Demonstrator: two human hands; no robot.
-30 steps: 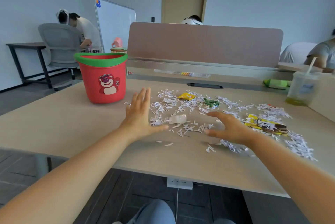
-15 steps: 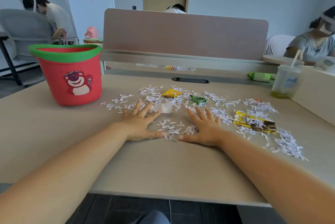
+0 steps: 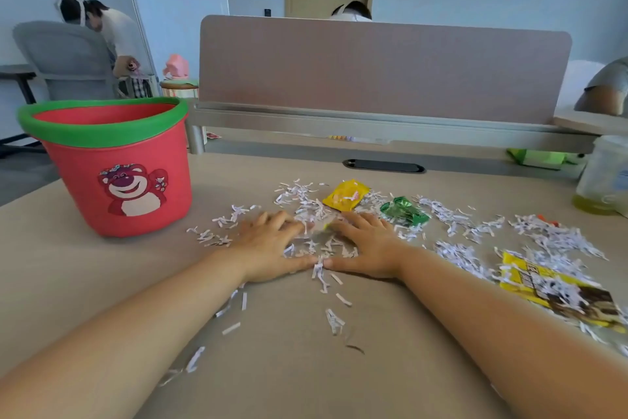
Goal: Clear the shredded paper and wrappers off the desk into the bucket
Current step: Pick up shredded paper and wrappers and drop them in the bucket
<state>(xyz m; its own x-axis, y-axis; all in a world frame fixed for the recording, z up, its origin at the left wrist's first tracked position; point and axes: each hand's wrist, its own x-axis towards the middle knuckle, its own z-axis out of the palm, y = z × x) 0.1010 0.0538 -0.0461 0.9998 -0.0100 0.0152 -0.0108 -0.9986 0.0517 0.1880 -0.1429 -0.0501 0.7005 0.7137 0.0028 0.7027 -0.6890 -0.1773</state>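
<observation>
White shredded paper (image 3: pixel 455 218) lies strewn across the beige desk (image 3: pixel 299 367), thickest to the right. My left hand (image 3: pixel 268 245) and my right hand (image 3: pixel 367 245) rest flat on the desk side by side, thumbs nearly touching, with a small heap of shreds (image 3: pixel 317 245) cupped between them. A small yellow wrapper (image 3: pixel 345 195) and a green wrapper (image 3: pixel 402 211) lie just beyond my right hand. A large yellow and brown wrapper (image 3: pixel 560 289), partly covered by shreds, lies to the right. The red bucket (image 3: pixel 115 174) with a green rim stands upright at the left.
A pink divider panel (image 3: pixel 384 68) runs along the desk's far edge. A plastic cup with yellow drink (image 3: pixel 605 177) and a green object (image 3: pixel 540 157) sit at the far right. Other people sit at neighbouring desks behind.
Both hands came down onto the desk and drew together, sweeping shreds into a heap between them. The view moved closer to the desk.
</observation>
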